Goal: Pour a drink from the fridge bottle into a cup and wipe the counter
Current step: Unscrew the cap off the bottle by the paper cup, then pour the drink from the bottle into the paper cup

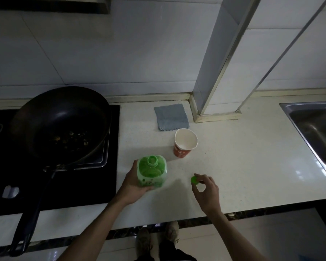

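Note:
A green plastic bottle [152, 171] stands upright on the white counter [243, 166], its mouth uncapped. My left hand [135, 182] grips its left side. To the right, my right hand [207, 192] pinches the green cap [194, 179] between fingertips, low over the counter. A red paper cup [184, 143] with a white inside stands just beyond the bottle, and looks empty. A folded grey cloth [171, 116] lies flat behind the cup near the wall.
A black pan [58, 125] with food scraps sits on the dark stove [113, 129] at left, its handle pointing over the counter's front edge. A steel sink [316, 132] is at right. A tiled pillar [215, 72] stands behind the cloth.

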Demonstrator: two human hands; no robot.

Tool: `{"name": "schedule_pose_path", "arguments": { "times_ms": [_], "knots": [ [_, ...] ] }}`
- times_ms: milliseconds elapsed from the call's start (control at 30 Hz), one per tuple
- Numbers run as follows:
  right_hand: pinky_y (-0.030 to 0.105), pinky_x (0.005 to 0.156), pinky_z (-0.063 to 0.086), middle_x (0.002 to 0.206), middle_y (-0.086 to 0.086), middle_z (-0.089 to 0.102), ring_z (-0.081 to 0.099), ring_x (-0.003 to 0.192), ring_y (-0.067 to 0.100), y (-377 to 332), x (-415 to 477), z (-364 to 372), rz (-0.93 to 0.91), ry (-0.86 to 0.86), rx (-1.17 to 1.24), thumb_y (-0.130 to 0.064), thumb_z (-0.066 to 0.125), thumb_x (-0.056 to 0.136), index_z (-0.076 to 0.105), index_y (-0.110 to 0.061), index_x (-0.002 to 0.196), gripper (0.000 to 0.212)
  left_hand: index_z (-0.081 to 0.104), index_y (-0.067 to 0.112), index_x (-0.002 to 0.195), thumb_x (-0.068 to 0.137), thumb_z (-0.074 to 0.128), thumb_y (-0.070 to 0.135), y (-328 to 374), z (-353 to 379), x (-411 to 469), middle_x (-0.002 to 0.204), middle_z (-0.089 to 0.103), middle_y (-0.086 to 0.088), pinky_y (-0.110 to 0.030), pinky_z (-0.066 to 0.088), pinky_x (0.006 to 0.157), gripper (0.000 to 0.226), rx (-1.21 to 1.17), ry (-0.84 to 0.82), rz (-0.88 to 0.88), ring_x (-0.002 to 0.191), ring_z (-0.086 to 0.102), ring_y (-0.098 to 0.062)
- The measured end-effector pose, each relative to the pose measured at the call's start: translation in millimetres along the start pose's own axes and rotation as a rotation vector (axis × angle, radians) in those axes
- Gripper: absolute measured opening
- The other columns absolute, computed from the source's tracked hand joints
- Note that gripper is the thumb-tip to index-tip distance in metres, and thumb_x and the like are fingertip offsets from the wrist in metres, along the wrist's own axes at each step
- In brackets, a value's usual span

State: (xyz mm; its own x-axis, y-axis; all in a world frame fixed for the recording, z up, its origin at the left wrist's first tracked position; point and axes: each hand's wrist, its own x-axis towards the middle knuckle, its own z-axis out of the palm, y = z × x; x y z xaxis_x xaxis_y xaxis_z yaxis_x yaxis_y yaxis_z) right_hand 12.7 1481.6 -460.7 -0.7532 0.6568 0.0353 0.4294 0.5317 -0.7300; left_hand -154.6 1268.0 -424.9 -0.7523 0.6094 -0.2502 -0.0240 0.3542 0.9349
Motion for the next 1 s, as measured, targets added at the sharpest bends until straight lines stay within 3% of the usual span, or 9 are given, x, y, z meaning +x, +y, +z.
{"name": "schedule_pose_path", "arguments": {
  "times_ms": [100,200,333,533,667,767,867,1000],
  "knots": [
    [0.024,0.086,0.052,0.112,0.0,0.068,0.062,0.095,0.011,1.4,3.1,3.4,0.009,-0.041,-0.015,-0.005,0.076,0.08,0.065,-0.015,0.101,0.025,0.042,0.035,0.118,0.037,0.09,0.057,1.6,-0.6,-1.0,0.114,0.064,0.008,-0.032,0.055,0.088,0.097,-0.01,0.001,-0.001,0.105,0.063,-0.004],
    [0.023,0.087,0.049,0.114,0.001,0.067,0.059,0.096,0.012,-0.6,6.3,5.8,0.007,-0.055,-0.03,-0.004,0.074,0.082,0.064,-0.015,0.103,0.026,0.042,0.034,0.119,0.043,0.09,0.042,0.1,-0.6,-0.8,0.116,0.063,0.007,-0.038,0.055,0.091,0.09,0.001,0.004,0.001,0.106,0.063,-0.006],
    [0.024,0.088,0.047,0.115,0.005,0.066,0.058,0.097,0.013,3.1,7.0,7.4,0.034,-0.075,-0.057,-0.007,0.071,0.085,0.064,-0.012,0.108,0.025,0.041,0.035,0.12,0.045,0.088,0.041,-2.1,-1.3,-0.6,0.117,0.062,0.008,-0.038,0.054,0.093,0.088,-0.008,0.0,-0.006,0.108,0.061,-0.006],
    [0.026,0.092,0.043,0.122,0.01,0.063,0.056,0.113,0.026,3.9,3.7,7.3,0.075,-0.127,-0.112,-0.009,0.067,0.088,0.065,-0.007,0.117,0.029,0.041,0.036,0.119,0.035,0.088,0.062,2.6,0.4,-2.7,0.117,0.063,0.005,-0.031,0.055,0.089,0.1,-0.054,-0.025,-0.02,0.108,0.063,-0.01],
    [0.031,0.099,0.045,0.13,0.009,0.059,0.052,0.122,0.026,7.8,3.1,5.4,-0.019,-0.149,-0.15,-0.015,0.075,0.082,0.062,-0.008,0.118,0.039,0.041,0.036,0.122,0.043,0.092,0.046,-0.8,0.2,-2.4,0.118,0.063,0.004,-0.038,0.055,0.092,0.094,-0.042,-0.026,-0.025,0.11,0.063,-0.012],
    [0.035,0.095,0.052,0.132,0.002,0.056,0.05,0.117,0.012,-4.3,3.0,1.1,-0.156,-0.097,-0.091,-0.023,0.078,0.079,0.06,-0.013,0.11,0.036,0.039,0.043,0.121,0.05,0.089,0.033,-4.0,0.1,-1.9,0.12,0.062,0.005,-0.041,0.054,0.093,0.087,-0.012,-0.013,-0.025,0.111,0.061,-0.01],
    [0.025,0.097,0.05,0.136,-0.004,0.051,0.05,0.118,0.003,-43.9,2.9,-4.1,-0.238,-0.203,0.073,-0.038,0.073,0.082,0.045,-0.015,0.134,0.063,0.04,0.042,0.122,0.051,0.09,0.03,-5.6,0.3,-1.8,0.121,0.062,0.006,-0.039,0.054,0.093,0.087,-0.006,0.001,-0.013,0.112,0.061,-0.01],
    [0.021,0.108,0.038,0.151,-0.01,0.033,0.039,0.135,0.006,-97.0,6.5,-0.4,-0.371,-0.377,0.167,-0.053,0.068,0.082,0.026,-0.021,0.148,0.085,0.043,0.03,0.122,0.05,0.095,0.017,-10.3,0.4,-2.9,0.124,0.057,-0.004,-0.047,0.057,0.084,0.09,0.038,0.006,0.014,0.115,0.058,-0.029]
  ]
}}
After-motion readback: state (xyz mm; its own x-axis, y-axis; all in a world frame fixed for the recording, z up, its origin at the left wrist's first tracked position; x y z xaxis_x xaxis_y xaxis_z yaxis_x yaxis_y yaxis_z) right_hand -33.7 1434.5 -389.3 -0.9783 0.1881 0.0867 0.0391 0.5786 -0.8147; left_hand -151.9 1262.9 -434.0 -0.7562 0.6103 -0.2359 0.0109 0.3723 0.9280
